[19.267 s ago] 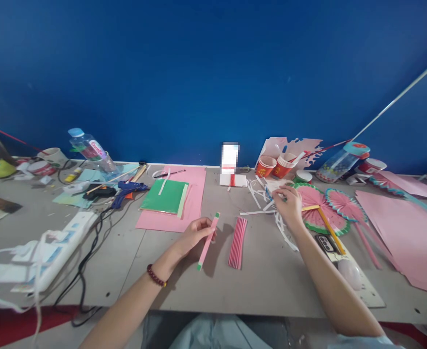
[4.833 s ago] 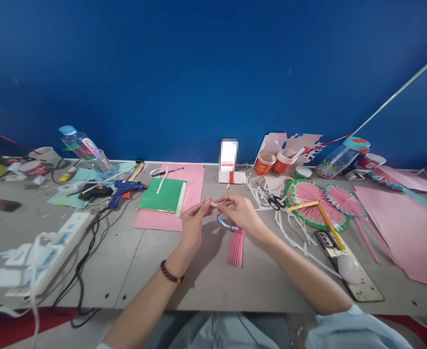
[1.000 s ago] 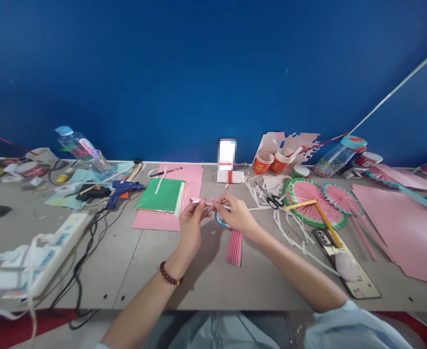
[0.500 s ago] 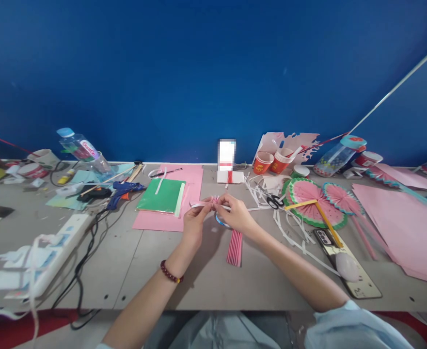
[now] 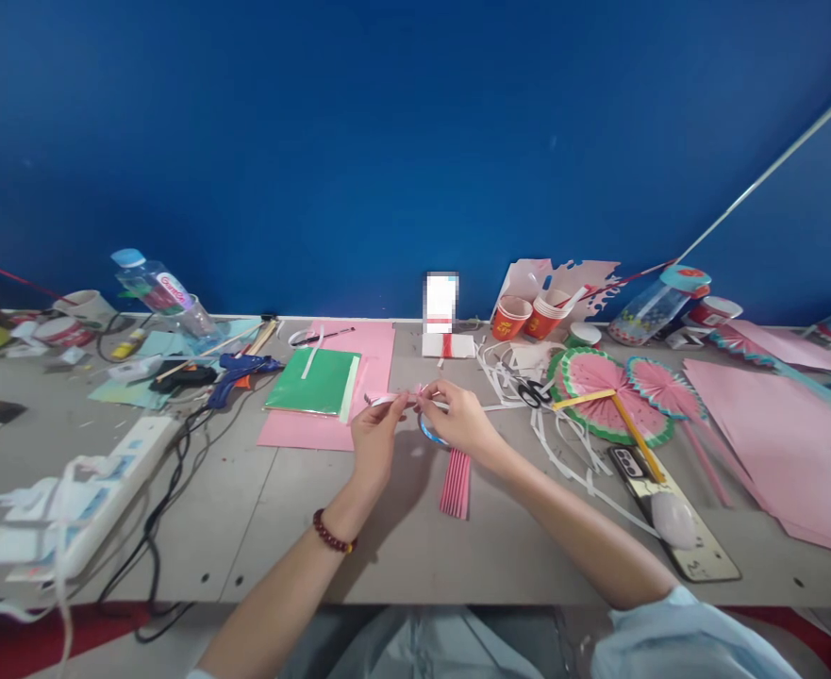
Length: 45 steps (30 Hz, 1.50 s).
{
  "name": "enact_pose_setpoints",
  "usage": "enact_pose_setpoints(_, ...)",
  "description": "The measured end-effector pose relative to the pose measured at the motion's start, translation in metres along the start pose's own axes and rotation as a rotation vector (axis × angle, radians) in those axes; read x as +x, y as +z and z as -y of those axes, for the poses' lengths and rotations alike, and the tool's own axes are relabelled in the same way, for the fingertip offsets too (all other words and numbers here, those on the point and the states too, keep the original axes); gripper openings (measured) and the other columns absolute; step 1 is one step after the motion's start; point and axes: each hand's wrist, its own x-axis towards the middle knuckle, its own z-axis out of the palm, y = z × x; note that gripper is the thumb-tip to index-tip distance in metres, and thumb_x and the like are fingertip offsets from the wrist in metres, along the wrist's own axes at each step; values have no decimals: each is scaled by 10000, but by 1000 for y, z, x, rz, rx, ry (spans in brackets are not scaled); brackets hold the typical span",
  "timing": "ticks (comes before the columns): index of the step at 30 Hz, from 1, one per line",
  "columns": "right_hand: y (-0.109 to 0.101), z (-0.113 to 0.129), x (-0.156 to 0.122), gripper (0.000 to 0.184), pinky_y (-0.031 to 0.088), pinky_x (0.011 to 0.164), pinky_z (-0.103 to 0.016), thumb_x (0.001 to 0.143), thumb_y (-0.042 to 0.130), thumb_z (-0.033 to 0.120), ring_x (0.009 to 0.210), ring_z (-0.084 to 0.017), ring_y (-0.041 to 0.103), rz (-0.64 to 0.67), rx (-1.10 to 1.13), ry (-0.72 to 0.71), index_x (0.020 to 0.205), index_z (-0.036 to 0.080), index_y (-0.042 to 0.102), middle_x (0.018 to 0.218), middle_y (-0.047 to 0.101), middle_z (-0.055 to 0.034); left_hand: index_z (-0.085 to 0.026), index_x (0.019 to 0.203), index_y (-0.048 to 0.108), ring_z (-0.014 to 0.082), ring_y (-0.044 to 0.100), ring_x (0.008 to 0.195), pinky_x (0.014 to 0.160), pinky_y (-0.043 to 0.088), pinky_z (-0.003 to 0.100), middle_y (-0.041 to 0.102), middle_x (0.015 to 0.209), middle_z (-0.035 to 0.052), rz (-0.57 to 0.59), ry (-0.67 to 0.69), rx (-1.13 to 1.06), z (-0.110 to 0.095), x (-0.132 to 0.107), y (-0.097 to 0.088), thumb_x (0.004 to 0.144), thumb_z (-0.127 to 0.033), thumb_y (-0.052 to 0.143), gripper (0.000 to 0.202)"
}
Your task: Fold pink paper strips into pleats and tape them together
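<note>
Over the middle of the table, my left hand (image 5: 373,438) is closed in a pinch on a narrow white strip (image 5: 385,401), whose free end curls out to the left. Close beside it, my right hand (image 5: 457,421) also pinches at the strip, with a bit of pink paper (image 5: 419,388) showing at the fingertips. A shiny blue curved band (image 5: 430,430) hangs under the right fingers. Below that hand is a pleated pink paper (image 5: 456,486); its upper end is hidden, so whether it is held I cannot tell.
Left of my hands, a green packet (image 5: 316,382) lies on pink paper (image 5: 277,434), near a blue glue gun (image 5: 238,377) and a power strip (image 5: 122,490). To the right are loose white strips (image 5: 563,462), scissors (image 5: 532,392), a watermelon paper fan (image 5: 591,382) and a phone (image 5: 708,556).
My left hand has shifted slightly left, and the gap between the fingertips of both hands has widened a little. The right hand stays nearly in place.
</note>
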Motion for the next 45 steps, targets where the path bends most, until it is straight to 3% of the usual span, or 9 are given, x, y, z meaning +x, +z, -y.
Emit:
enact_pose_setpoints(6, -1, 0, 0, 110, 470, 759, -315, 811, 541, 347, 929, -212, 655, -10, 0, 16, 846, 244, 558, 883, 694, -26, -160, 760, 727, 197, 663, 775, 686, 469, 288, 724, 780, 65, -15, 16, -21, 1, 0, -1, 649, -358, 742, 227)
enact_pose_setpoints(14, -1, -1, 0, 123, 475, 756, -318, 819, 531, 358, 884, -211, 651, -1, -30, 26, 782, 244, 558, 851, 679, -27, -157, 763, 717, 209, 672, 763, 688, 469, 303, 728, 776, 78, 1, 18, -4, -2, -1, -1, 666, -379, 728, 242)
enact_pose_setpoints(23, -1, -1, 1, 103, 473, 751, -312, 819, 524, 331, 885, -213, 648, 4, -77, 1, 787, 237, 547, 818, 678, -23, -134, 781, 701, 199, 666, 772, 669, 444, 271, 722, 792, 87, 17, -74, -49, 4, 5, -4, 648, -398, 740, 298)
enact_pose_setpoints(33, 4, -8, 4, 101, 486, 756, -314, 819, 518, 329, 872, -204, 654, -21, -4, -37, 776, 239, 531, 797, 679, -14, -152, 822, 728, 203, 658, 886, 865, 453, 327, 731, 887, 81, 116, -62, -118, 14, 6, -2, 608, -308, 780, 270)
enact_pose_setpoints(41, 2, -3, -1, 94, 486, 704, -289, 829, 497, 321, 817, -198, 667, 9, -43, -41, 790, 244, 534, 772, 684, -9, -141, 736, 730, 203, 659, 796, 774, 472, 313, 730, 795, 86, 23, -82, -22, 11, 7, -3, 600, -358, 777, 261)
enact_pose_setpoints(45, 1, -2, -2, 63, 478, 722, -296, 817, 497, 283, 838, -207, 668, -11, -124, -27, 817, 251, 550, 807, 689, -15, -142, 749, 729, 208, 655, 821, 783, 462, 312, 729, 814, 88, 35, -59, 12, 6, 5, -3, 628, -374, 755, 263)
